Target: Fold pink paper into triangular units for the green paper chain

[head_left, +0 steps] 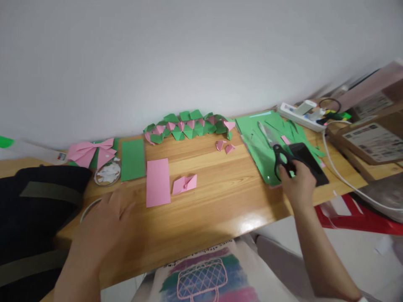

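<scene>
My left hand (102, 222) blurs beside a pale ring (89, 208); whether it grips I can't tell. Bare tabletop (217, 197) opens from the pink sheet (158, 183) rightward, down to the front edge. Lettering on the printed cloth (201, 279) below is unclear. Over green sheets (256, 157), my right hand (299, 184) grips black-handled scissors (277, 149). The box label (374, 142) is illegible.

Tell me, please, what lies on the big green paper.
Scissors, held by the right hand, a pink scrap, green strips and part of a black phone. What lies beneath the phone and hand cannot be seen.
</scene>
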A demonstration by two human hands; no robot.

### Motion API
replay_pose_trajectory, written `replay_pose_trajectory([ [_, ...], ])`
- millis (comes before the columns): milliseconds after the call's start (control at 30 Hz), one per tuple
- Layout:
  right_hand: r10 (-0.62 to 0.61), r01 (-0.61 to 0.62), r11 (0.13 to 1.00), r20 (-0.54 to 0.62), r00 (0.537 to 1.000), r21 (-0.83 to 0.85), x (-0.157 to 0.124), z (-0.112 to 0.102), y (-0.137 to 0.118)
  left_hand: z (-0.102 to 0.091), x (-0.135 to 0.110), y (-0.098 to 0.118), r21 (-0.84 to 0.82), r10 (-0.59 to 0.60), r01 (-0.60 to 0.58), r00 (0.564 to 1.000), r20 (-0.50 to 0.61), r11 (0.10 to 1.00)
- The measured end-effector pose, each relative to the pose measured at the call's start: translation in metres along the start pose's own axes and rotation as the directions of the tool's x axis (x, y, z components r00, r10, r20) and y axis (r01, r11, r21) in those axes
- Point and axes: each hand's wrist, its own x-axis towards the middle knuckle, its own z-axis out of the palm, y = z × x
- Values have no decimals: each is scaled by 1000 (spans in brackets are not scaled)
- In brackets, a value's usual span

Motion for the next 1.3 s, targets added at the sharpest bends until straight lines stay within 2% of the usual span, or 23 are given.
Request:
replay_pose_trajectory([
  [67,-23,24,1000,35,999,-19,-9,9,-3,-4,-1,10,-4,2,-2,1000,29,1000],
  [133,-50,52,998,73,996,-29,-13,12,-9,-6,-2,18,-110,15,-18,999,-31,994],
  [167,-61,64,997,87,994,-33,-14,10,-12,-6,-2,21,-198,53,-63,997,-59,978],
  [233,-75,79,996,100,992,-45,-13,2,-19,-3,-3,24,-425,133,-204,972,-192,882],
  [300,-93,98,994,99,991,-47,-12,-10,-29,1,-2,27,-504,133,-256,954,-268,825],
  [400,-163,163,987,73,984,11,-12,-31,-56,4,2,38,-636,88,-269,949,-302,724],
  [467,-262,255,960,47,964,120,-16,-45,-85,2,4,49,-717,76,-275,952,-298,641],
  [500,-341,328,898,-6,940,295,-19,-52,-102,1,4,56,-737,79,-280,952,-295,615],
  [533,-422,394,797,-44,905,458,-23,-58,-119,-2,4,62,-751,87,-286,952,-293,595],
  [600,-572,465,598,-60,818,653,-31,-67,-153,-7,3,74,-787,98,-300,950,-296,539],
  [633,-628,472,531,-47,777,704,-35,-69,-167,-10,1,78,-798,104,-316,946,-308,514],
  [667,-679,482,476,-41,733,735,-39,-70,-180,-12,0,82,-796,110,-334,939,-325,504],
  [767,-754,509,426,-17,657,748,-44,-66,-202,-17,-3,87,-745,144,-386,918,-370,544],
  [867,-772,512,432,11,635,743,-43,-59,-209,-16,-5,88,-728,177,-388,919,-352,566],
  [1133,-765,482,424,18,644,767,-41,-51,-207,-6,-1,91,-762,252,-393,919,-304,515],
  [1300,-821,498,376,32,570,781,-40,-49,-205,-7,-2,93,-776,238,-386,922,-306,499],
])
